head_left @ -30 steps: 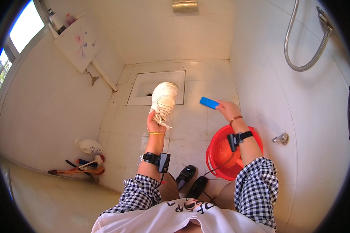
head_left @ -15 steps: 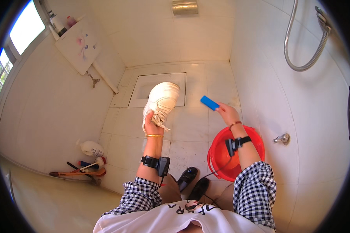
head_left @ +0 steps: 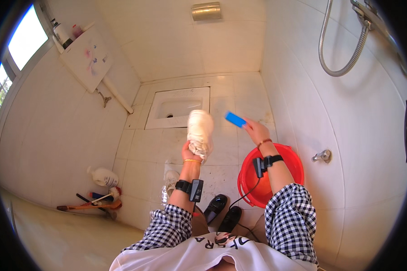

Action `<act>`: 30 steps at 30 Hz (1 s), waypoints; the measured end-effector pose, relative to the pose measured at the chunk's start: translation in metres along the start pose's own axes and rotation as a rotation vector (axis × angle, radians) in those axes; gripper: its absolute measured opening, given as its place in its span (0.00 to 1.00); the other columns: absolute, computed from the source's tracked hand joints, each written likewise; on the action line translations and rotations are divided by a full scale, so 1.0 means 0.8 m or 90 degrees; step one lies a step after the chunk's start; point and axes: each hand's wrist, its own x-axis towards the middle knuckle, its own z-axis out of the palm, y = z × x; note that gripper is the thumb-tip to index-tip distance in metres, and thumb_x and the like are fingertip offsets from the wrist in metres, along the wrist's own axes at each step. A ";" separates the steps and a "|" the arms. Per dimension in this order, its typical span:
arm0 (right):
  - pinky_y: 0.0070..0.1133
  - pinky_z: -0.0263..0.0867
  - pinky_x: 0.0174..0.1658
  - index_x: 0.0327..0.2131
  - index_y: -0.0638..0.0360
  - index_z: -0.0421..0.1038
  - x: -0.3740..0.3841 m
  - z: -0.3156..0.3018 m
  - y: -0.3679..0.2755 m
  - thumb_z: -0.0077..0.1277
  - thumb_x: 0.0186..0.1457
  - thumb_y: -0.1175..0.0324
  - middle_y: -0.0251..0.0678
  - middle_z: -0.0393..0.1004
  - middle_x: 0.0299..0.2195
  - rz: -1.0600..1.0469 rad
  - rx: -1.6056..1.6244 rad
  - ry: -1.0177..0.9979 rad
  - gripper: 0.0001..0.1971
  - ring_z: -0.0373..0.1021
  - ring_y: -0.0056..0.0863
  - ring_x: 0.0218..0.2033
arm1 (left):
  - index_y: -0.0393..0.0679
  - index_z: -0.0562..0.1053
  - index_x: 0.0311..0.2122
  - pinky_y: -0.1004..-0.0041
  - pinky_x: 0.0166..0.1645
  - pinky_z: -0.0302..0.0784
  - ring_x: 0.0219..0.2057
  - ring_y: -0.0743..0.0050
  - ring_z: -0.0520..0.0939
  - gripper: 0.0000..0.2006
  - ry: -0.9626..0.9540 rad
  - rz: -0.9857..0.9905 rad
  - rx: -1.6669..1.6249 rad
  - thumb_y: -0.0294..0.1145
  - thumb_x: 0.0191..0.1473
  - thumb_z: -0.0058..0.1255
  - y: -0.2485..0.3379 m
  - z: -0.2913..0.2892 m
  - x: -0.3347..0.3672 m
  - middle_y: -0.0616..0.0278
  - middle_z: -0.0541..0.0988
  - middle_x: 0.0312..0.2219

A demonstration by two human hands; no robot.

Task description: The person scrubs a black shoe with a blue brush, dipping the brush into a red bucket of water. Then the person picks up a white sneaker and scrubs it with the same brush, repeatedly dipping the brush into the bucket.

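Observation:
My left hand (head_left: 188, 152) grips a white lace-up sneaker (head_left: 200, 128) around its side, holding it raised over the tiled floor, toe away from me; motion blurs the shoe. To its right, my right hand (head_left: 257, 132) pinches a blue oblong block (head_left: 235, 119) at one end. The block's underside is hidden, and it is apart from the sneaker. Beneath my right forearm stands a red bucket (head_left: 295, 159), its inside partly covered by the arm. A second white shoe (head_left: 171, 179) sits on the floor beside my left forearm.
A white squat toilet (head_left: 156, 118) is set into the floor ahead. Along the left wall lie a white bottle (head_left: 105, 177) and several long-handled brushes (head_left: 108, 203). On the right wall are a tap (head_left: 323, 156) and a shower hose (head_left: 339, 73). My black shoes (head_left: 216, 205) stand below.
The sneaker has turned and shifted right and a little nearer to me. My right hand with the blue block has moved slightly left. The second shoe and the toilet basin have come into sight.

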 end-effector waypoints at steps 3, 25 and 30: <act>0.27 0.66 0.38 0.48 0.49 0.68 -0.078 -0.016 0.096 0.48 0.52 0.58 0.43 0.75 0.35 0.152 0.117 0.057 0.19 0.72 0.35 0.35 | 0.39 0.65 0.52 0.54 0.56 0.62 0.52 0.52 0.69 0.23 0.026 0.017 -0.038 0.38 0.53 0.34 0.003 -0.017 0.003 0.52 0.69 0.50; 0.11 0.61 0.32 0.48 0.57 0.68 0.025 -0.045 -0.096 0.48 0.55 0.68 0.26 0.74 0.32 -0.046 0.469 0.003 0.16 0.66 0.11 0.31 | 0.41 0.65 0.52 0.55 0.55 0.62 0.50 0.51 0.70 0.25 0.032 -0.069 -0.023 0.39 0.49 0.36 -0.027 0.042 -0.007 0.54 0.70 0.50; 0.13 0.61 0.30 0.48 0.57 0.68 0.003 0.045 -0.033 0.48 0.55 0.67 0.25 0.71 0.26 -0.054 0.309 0.011 0.16 0.63 0.12 0.26 | 0.39 0.65 0.52 0.51 0.57 0.59 0.52 0.47 0.68 0.23 0.087 0.025 -0.094 0.37 0.52 0.31 -0.002 0.053 -0.008 0.51 0.68 0.51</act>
